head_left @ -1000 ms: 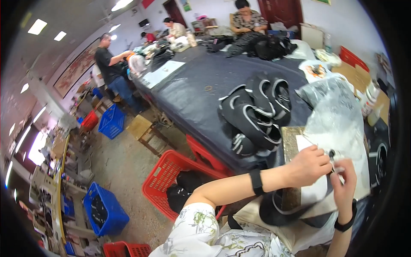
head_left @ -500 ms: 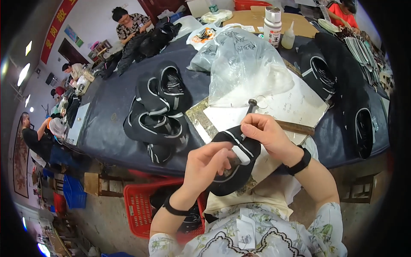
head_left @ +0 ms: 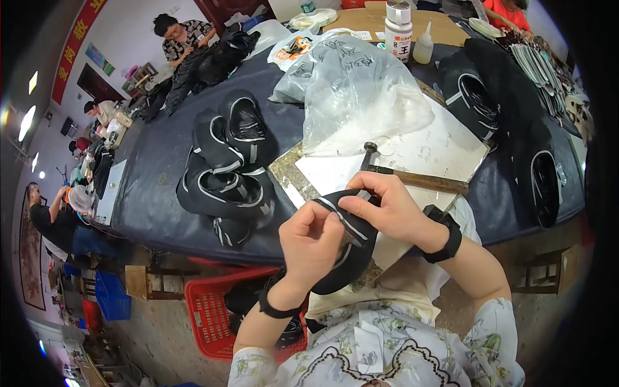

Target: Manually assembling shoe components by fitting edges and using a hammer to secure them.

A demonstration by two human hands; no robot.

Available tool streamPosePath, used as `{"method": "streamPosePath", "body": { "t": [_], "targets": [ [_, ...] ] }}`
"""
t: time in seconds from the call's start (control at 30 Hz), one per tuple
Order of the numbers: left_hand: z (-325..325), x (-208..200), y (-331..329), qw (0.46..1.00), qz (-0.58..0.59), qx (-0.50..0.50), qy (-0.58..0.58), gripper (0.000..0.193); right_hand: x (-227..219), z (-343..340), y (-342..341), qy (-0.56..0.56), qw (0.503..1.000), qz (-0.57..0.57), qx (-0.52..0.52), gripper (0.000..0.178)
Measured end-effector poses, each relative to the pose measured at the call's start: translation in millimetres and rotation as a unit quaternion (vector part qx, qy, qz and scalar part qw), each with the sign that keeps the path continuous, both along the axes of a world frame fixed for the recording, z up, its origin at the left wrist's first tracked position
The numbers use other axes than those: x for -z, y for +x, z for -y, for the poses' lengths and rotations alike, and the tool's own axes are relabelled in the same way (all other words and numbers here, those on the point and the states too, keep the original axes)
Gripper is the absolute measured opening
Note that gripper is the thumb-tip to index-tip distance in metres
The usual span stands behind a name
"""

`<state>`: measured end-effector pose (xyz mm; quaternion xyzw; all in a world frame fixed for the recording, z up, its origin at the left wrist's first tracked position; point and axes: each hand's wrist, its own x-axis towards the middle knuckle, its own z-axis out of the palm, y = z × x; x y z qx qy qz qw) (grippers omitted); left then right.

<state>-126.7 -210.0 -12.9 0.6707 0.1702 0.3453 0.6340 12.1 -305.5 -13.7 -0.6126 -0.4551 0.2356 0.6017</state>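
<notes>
A black shoe upper with light grey edging is between my two hands, above my lap at the table's near edge. My left hand pinches the edging of its opening with thumb and fingertips. On the other side of the opening, my right hand grips the rim, thumb on top and fingers underneath. The fingers of both hands hide part of the upper. Just beyond my right hand lies a hammer with a wooden handle, on a white board.
Several black shoe uppers are heaped on the left of the dark table; more lie right. Beyond the board are a clear plastic bag, a white bottle and a squeeze bottle. A red basket stands below left. Other people work farther off.
My left hand has gone from loosely spread fingers to a pinch on the upper's edge. The white piece seen inside the opening is now hidden. My right hand has shifted slightly left.
</notes>
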Motion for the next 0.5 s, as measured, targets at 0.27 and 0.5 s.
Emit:
{"method": "streamPosePath", "body": {
  "t": [0.27, 0.5],
  "targets": [
    [-12, 8, 7, 0.999, -0.037, 0.032, -0.017, 0.018, 3, 1, 5, -0.029, 0.999, -0.033, 0.026, 0.023],
    [-26, 6, -2, 0.960, 0.016, -0.075, 0.269, 0.003, 6, 5, 15, -0.033, 0.989, -0.141, -0.032, 0.021]
  ]
}}
